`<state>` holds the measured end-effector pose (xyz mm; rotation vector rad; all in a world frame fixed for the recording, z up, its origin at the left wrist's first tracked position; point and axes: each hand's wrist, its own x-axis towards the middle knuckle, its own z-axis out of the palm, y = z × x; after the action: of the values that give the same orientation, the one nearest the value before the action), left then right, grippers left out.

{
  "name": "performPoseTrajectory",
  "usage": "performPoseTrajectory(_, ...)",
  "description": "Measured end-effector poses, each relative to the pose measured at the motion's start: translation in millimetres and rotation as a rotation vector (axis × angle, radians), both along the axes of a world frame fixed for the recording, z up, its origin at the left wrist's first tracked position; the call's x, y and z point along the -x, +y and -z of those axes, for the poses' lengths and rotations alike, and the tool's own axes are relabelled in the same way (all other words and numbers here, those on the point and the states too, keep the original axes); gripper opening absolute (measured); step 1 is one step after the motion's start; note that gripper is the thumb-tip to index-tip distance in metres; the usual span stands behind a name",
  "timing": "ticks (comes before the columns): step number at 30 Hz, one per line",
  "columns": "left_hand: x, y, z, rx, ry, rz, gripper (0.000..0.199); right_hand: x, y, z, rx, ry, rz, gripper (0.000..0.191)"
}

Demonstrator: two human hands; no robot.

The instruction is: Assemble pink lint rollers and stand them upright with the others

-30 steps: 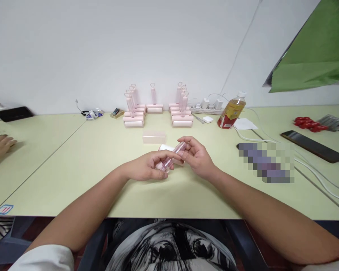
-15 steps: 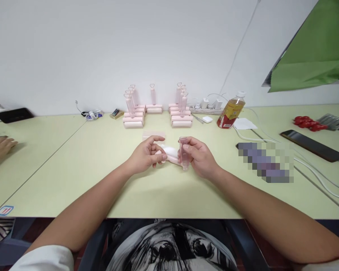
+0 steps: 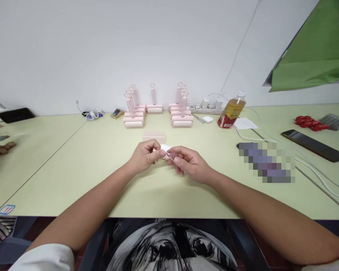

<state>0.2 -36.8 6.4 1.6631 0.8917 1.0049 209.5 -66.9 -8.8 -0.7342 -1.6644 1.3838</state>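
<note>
Tube (image 3: 173,154): clear, pinkish, round-rimmed, in front of the white roller (image 3: 165,147)
Right hand (image 3: 193,163): thumb and fingers pinching the tube
Left hand (image 3: 144,156): curled, thumb forward; cannot tell whether it pinches anything

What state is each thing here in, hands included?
Left hand, fingers pinched, any held item hidden
Right hand, fingers closed around clear tube
Clear tube, tilted, round end toward left hand
White roll, partly hidden
Pink rollers, standing, handles up
Drink bottle, capped
Rightmost phone, screen dark
Left cable, coiled
Power strip, chargers plugged in
</note>
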Motion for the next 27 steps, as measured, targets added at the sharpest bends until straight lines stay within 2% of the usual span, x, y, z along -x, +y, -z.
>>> performPoseTrajectory(7,-0.9,-4.3,-0.4,0.019,-0.031,0.135,0.040,1.0,2.8,-1.8,-0.041,-0.046,0.089,0.040)
performPoseTrajectory(12,-1.7,-4.2,-1.6,0.037,-0.157,0.079,0.045,1.8,2.4,-1.1,-0.094,-0.072,0.119,0.036)
performPoseTrajectory(18,4.8,0.4,-2.6,0.052,-0.166,0.015,0.039,1.3,2.2,-2.2,-0.138,-0.098,0.113,0.032)
performPoseTrajectory(27,6.7,2.0,1.0,0.115,-0.281,0.122,0.031,-0.9,2.3,1.9,-0.196,-0.257,0.128,0.036)
